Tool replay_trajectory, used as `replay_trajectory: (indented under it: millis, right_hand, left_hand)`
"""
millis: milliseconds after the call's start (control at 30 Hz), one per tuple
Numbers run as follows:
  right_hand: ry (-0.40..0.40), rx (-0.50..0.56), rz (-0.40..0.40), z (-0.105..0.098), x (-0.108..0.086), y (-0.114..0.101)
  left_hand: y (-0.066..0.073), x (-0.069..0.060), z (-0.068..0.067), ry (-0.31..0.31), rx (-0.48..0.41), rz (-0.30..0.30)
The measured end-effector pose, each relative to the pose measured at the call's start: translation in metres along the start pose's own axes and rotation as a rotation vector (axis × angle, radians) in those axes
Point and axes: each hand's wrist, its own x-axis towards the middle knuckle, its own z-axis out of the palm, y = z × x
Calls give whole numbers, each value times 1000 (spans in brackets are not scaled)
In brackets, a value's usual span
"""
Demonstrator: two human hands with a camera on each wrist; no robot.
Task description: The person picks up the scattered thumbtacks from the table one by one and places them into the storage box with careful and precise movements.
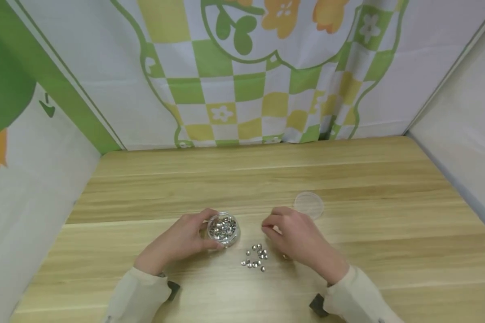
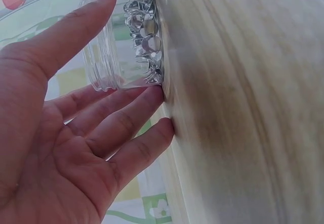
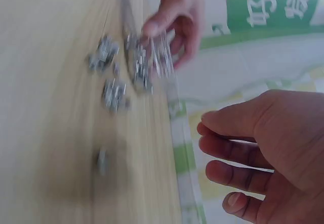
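Observation:
My left hand [image 1: 187, 235] curls round a clear round jar [image 1: 237, 238], thumb on one side and fingers on the other. Small shiny silver thumbtacks [image 2: 147, 42] fill part of the jar, which stands uncovered on the table. Several more thumbtacks [image 1: 260, 253] lie loose to the jar's right. Above the table, to the right of that pile, is my right hand [image 1: 293, 231]. Its thumb and index fingertips [image 3: 210, 118] come together, and whether a tack is between them is hidden. One single thumbtack [image 3: 103, 162] lies apart, near the right hand.
A clear round lid [image 1: 309, 205] lies flat just beyond the right hand. The wooden table [image 1: 242, 175] runs back to a patterned green, yellow and white curtain [image 1: 250, 89]. White cloth walls [image 1: 460, 103] stand at the sides.

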Motion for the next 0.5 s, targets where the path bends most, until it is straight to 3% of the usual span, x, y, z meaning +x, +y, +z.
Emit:
replay_trajectory:
  millis: [200,500]
  right_hand:
    - [-18,-20,18,-14,-35,17]
    - [-159,-38,65,-6,-48,18]
  left_hand:
    - [0,-1,-3,-1,13,2]
    - [0,2,1,-20,-8,-9]
